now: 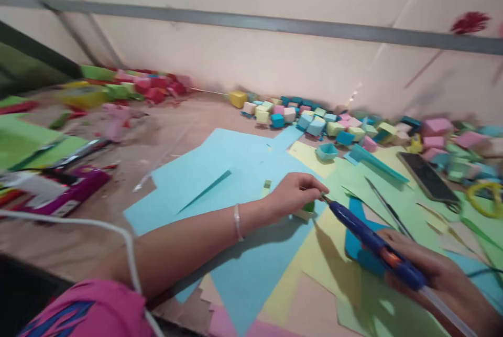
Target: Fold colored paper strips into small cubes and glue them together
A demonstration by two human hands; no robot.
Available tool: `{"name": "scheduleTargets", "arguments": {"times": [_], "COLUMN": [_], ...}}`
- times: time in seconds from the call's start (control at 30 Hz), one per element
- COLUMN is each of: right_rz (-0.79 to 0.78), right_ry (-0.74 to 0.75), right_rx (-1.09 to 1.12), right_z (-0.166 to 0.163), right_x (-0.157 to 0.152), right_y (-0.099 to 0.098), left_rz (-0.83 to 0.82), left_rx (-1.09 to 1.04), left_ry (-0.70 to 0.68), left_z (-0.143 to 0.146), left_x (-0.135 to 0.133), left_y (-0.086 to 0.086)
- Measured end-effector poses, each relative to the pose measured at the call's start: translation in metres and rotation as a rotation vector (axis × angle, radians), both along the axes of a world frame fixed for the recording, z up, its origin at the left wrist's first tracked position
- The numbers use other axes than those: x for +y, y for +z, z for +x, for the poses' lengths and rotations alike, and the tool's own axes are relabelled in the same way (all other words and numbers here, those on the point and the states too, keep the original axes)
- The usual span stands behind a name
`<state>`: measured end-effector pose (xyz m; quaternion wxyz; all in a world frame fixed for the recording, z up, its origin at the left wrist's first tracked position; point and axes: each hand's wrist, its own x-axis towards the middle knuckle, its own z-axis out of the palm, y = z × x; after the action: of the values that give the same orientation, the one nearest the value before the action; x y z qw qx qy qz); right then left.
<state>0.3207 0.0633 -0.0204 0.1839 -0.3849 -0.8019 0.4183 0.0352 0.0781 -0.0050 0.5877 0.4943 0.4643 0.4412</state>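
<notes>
"What are the hands doing?"

"The right hand [428, 266] is wrapped around a blue glue gun [369, 232]. The left hand [294, 195] is bent, with thumb and finger close together. I can't tell if they pinch anything."

"Where is the little green and cream paper piece [309, 207]?"

"Under the left hand, in the middle, over the big light blue sheet [236, 153]. The hand hides some of it."

"How do you do this well?"

"Go slow! The gun's tip [325, 198] is right by the fingertips, and it may be hot. I'd hold the paper by its far side, keep skin off the tip, and squeeze out just a tiny dot. Too much glue could make a mess."

"Any boxes?"

"Yes, a small blue paper box [327, 152] with no lid, farther away, near the paper cubes [316, 126]. I can't see anything in it. Over on the left is a purple packet [78, 190]. I can't tell what's inside."
</notes>
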Motion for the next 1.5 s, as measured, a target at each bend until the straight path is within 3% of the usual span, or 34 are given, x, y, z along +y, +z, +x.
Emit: {"name": "scheduleTargets", "arguments": {"times": [0.1, 0.2, 1.33, 1.5], "right_rz": [-0.063, -0.078, -0.143, -0.099], "right_ry": [-0.067, -0.081, -0.036, -0.016], "right_rx": [-0.03, 0.007, 0.046, 0.022], "right_z": [-0.015, -0.028, -0.031, -0.028], "right_x": [-0.002, -0.006, -0.011, -0.006], "right_y": [0.025, 0.035, 0.036, 0.031], "left_rz": [-0.005, -0.014, -0.049, -0.05], "left_rx": [0.007, 0.023, -0.024, -0.018], "left_ry": [0.001, -0.002, 0.021, 0.037], "left_z": [-0.002, -0.002, -0.001, -0.002], "left_x": [0.004, 0.003, 0.003, 0.002], "left_y": [-0.001, 0.001, 0.005, 0.007]}}
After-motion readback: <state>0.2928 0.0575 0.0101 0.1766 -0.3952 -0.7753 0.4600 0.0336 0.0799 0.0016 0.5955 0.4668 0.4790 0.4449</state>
